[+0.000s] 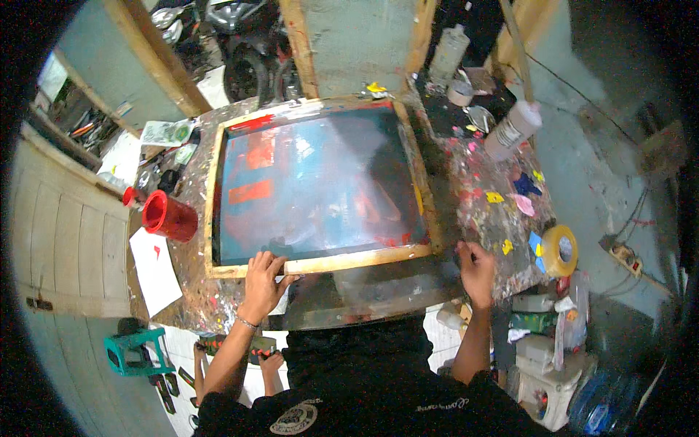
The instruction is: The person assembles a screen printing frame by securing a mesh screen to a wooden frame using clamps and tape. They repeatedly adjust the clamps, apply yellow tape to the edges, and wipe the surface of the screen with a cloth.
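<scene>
A wood-framed printing screen [320, 266] lies on the paint-stained table [459, 175], its mesh smeared red over blue-grey. My left hand [263, 282] grips the near bar of the frame close to its left corner, fingers over the wood. To the right of the frame, apart from it, my right hand [477, 271] is closed, with thumb and fingers curled together. Whatever it may hold is hidden. Beneath the left part of the near bar, a bit of white paper [281, 298] shows beside my left hand.
At left stand a red paint-coated tub [169, 217] and white paper [155, 271]. A tape roll [559, 250] and white bottle [514, 130] are at right. Below the table, another person's hand [271, 361] shows near a green stool [137, 352]. Motorcycles [247, 58] stand beyond.
</scene>
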Action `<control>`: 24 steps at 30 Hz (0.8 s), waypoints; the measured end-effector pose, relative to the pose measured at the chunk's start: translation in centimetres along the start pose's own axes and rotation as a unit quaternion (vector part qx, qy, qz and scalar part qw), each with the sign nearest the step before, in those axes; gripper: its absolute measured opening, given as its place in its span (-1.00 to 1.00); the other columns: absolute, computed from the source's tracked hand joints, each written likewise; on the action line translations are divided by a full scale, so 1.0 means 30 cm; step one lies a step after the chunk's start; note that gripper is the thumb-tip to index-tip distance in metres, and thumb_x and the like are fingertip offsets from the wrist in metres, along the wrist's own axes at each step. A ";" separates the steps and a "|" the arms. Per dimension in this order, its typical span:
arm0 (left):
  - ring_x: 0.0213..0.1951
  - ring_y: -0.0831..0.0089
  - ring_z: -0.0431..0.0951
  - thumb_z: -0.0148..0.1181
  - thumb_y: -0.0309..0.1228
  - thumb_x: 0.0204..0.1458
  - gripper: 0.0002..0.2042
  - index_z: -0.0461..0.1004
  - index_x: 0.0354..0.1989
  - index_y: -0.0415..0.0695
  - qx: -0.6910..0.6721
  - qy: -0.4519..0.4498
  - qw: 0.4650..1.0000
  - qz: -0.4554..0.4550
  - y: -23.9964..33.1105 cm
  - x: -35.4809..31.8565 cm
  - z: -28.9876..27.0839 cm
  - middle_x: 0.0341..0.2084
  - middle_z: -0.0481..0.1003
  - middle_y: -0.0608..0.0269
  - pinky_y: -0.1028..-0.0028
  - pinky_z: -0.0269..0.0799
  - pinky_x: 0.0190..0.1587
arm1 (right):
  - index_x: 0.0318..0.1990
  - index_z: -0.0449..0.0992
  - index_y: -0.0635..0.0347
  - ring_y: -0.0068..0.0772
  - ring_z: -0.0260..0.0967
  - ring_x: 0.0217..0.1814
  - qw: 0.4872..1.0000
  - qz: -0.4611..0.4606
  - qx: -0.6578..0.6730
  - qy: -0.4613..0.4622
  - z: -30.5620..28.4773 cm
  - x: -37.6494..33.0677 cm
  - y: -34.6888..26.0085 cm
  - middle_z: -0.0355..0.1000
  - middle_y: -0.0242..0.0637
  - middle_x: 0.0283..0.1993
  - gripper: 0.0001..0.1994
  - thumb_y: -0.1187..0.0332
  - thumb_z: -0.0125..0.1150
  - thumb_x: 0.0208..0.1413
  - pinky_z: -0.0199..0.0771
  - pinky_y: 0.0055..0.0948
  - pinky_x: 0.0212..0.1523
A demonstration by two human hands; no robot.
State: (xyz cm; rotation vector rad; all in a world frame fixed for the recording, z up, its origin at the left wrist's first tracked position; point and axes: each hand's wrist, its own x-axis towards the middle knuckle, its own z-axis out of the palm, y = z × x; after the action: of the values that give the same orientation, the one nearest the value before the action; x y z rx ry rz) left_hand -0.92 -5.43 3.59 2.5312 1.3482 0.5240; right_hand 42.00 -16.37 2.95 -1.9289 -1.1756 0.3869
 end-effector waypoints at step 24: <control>-0.22 0.05 0.36 0.45 -0.32 -0.17 -0.62 0.49 -0.20 -0.20 -0.084 -0.009 0.996 -0.036 0.131 0.071 0.104 -0.34 0.37 0.05 0.17 0.30 -0.10 | -0.25 0.59 0.29 0.04 0.51 -0.18 0.948 -0.079 -0.306 -0.019 -0.114 0.587 0.354 0.55 0.04 -0.26 -0.70 0.25 0.39 -0.06 0.45 -0.12 -0.17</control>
State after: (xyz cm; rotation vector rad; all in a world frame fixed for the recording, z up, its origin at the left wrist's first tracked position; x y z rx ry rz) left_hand 4.42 -5.92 2.59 2.3401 1.3240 0.5726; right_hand 59.48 -5.55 -0.56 -2.3246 -1.5975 -0.0443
